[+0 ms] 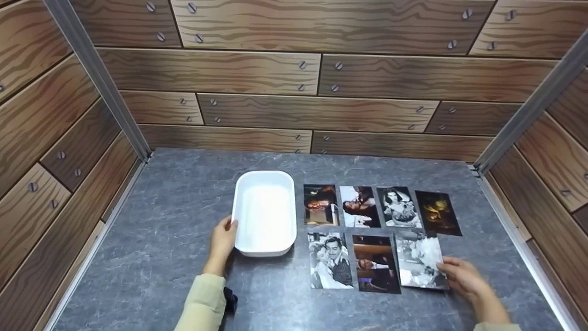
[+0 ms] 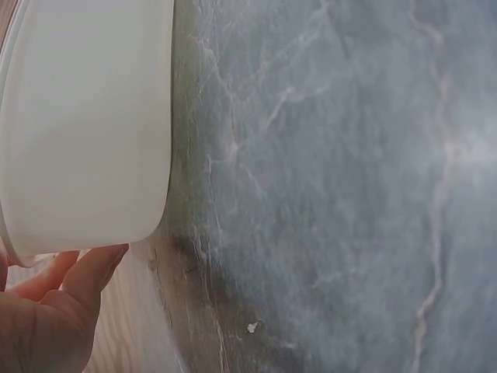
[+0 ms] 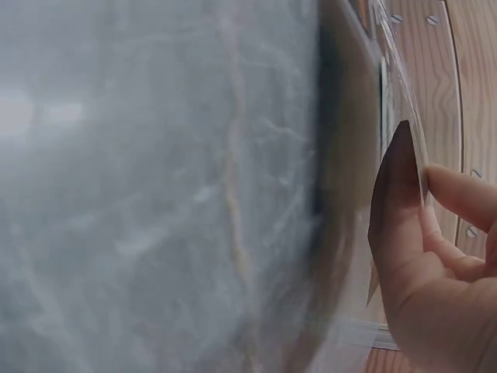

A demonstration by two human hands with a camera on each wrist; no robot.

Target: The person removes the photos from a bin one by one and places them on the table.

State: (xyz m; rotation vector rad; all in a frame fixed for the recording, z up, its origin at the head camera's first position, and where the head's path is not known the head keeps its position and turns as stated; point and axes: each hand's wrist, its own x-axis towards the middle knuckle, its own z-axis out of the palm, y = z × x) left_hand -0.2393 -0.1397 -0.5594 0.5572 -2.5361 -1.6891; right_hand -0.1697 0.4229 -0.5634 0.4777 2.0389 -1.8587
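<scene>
A white rectangular plastic tray point(image 1: 265, 214) stands on the dark table. My left hand point(image 1: 223, 239) grips its left rim; in the left wrist view the fingers point(image 2: 92, 276) touch the tray's outer wall point(image 2: 85, 148). At the lower right of the photo rows, my right hand point(image 1: 468, 278) pinches the right edge of a black-and-white photo print point(image 1: 420, 262). The right wrist view shows this print point(image 3: 408, 93) edge-on and bent, between thumb and fingers. A black-and-white couple print point(image 1: 330, 262) and a dark colour print point(image 1: 376, 264) lie to its left.
Behind these is a row with two colour prints point(image 1: 320, 204) point(image 1: 360, 207), a black-and-white portrait print point(image 1: 398, 207) and a dark yellowish print point(image 1: 438, 212). Wood-patterned walls point(image 1: 257, 73) with metal corner posts point(image 1: 98, 82) enclose the grey marbled table point(image 1: 151, 257) at the back and sides.
</scene>
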